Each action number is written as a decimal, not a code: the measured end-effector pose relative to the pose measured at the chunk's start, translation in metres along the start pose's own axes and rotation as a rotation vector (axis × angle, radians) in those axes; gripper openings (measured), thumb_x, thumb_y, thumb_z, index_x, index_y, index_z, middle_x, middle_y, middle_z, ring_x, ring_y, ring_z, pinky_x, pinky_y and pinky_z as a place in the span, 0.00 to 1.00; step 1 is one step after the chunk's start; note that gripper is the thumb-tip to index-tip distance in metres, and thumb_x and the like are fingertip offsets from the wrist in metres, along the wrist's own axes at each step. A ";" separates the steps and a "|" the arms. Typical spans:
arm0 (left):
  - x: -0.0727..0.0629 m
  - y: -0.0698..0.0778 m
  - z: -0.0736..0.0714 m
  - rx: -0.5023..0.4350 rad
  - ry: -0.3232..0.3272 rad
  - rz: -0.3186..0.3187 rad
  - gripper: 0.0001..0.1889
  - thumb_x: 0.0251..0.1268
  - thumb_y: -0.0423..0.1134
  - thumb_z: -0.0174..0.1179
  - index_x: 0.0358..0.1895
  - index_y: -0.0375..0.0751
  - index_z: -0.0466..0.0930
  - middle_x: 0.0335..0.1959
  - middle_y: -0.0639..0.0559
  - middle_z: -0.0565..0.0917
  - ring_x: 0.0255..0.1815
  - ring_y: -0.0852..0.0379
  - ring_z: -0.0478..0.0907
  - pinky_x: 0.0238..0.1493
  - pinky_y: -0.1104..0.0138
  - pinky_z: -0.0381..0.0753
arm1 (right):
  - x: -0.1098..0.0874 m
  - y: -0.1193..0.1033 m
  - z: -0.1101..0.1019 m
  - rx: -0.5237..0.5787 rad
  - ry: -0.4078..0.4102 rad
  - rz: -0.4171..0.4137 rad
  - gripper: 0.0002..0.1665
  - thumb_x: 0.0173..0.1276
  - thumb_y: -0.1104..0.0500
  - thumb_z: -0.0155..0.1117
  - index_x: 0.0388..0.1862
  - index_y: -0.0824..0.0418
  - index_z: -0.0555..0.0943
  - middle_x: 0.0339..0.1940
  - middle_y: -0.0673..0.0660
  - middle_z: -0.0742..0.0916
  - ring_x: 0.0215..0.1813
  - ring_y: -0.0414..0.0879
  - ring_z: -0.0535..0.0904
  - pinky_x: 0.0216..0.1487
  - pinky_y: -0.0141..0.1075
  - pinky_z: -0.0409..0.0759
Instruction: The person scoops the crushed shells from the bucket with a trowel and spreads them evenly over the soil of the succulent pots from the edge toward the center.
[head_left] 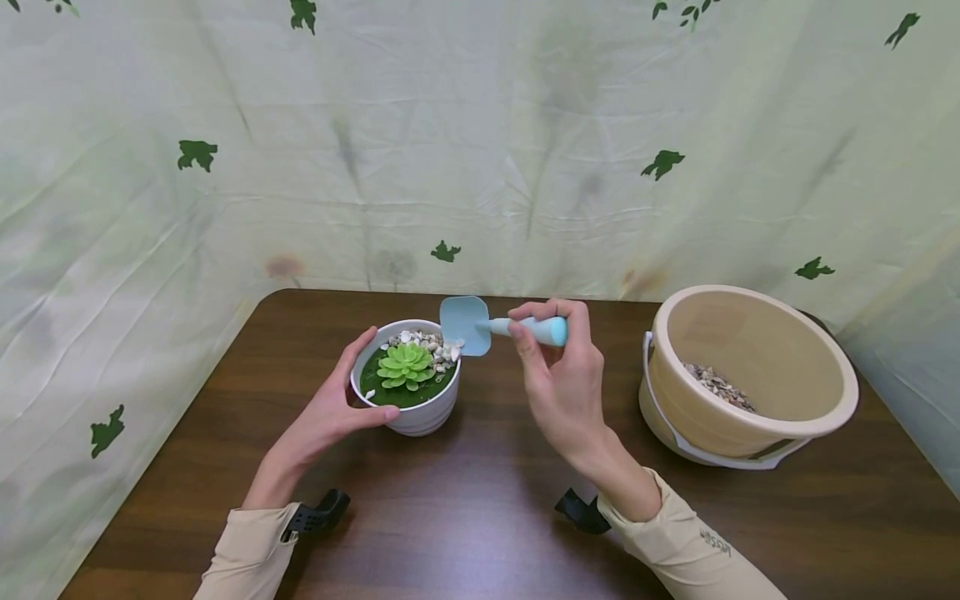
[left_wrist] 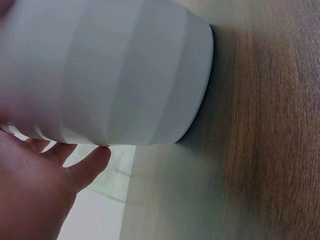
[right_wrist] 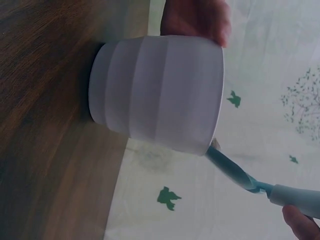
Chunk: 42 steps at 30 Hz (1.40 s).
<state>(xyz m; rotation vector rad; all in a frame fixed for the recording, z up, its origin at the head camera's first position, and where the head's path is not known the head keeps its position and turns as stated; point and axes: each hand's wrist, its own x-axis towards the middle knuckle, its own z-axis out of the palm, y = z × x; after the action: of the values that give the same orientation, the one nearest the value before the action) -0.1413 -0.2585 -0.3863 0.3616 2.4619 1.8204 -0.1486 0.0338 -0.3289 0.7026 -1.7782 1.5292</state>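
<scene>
Head view: the hands grip an upright pot and a trowel, blade pointing left.

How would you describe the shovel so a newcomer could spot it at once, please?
On the brown table stands a white pot with a green succulent. At its rim, held in the right hand, is the shovel. Its light blue sets it apart from the pot and beige bucket.

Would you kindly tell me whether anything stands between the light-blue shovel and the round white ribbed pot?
Nothing visible does: the shovel in the right hand reaches the rim of the pot, clear of the left hand.
</scene>
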 end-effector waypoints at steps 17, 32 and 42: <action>0.005 0.003 0.006 0.122 0.052 0.012 0.57 0.48 0.38 0.76 0.79 0.59 0.47 0.73 0.47 0.53 0.69 0.48 0.57 0.64 0.49 0.58 | -0.001 -0.004 -0.008 0.028 0.010 -0.011 0.15 0.66 0.71 0.65 0.43 0.69 0.68 0.45 0.55 0.87 0.41 0.48 0.83 0.37 0.32 0.79; 0.002 0.003 0.006 0.130 0.041 -0.013 0.59 0.49 0.39 0.76 0.79 0.59 0.42 0.75 0.46 0.52 0.70 0.48 0.55 0.65 0.50 0.59 | 0.009 0.011 -0.031 0.330 0.127 0.222 0.12 0.70 0.68 0.62 0.46 0.70 0.68 0.43 0.68 0.83 0.48 0.64 0.81 0.47 0.45 0.82; -0.009 0.003 -0.007 0.150 -0.003 -0.044 0.58 0.54 0.40 0.74 0.80 0.54 0.38 0.75 0.46 0.55 0.69 0.43 0.61 0.62 0.58 0.66 | 0.021 0.005 -0.056 0.490 0.190 0.377 0.11 0.70 0.67 0.63 0.44 0.66 0.69 0.43 0.69 0.84 0.47 0.58 0.84 0.44 0.49 0.81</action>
<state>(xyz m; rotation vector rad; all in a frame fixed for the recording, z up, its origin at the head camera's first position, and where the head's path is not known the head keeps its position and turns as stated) -0.1331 -0.2659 -0.3826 0.3145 2.5895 1.6225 -0.1571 0.0909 -0.3115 0.4349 -1.4567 2.2485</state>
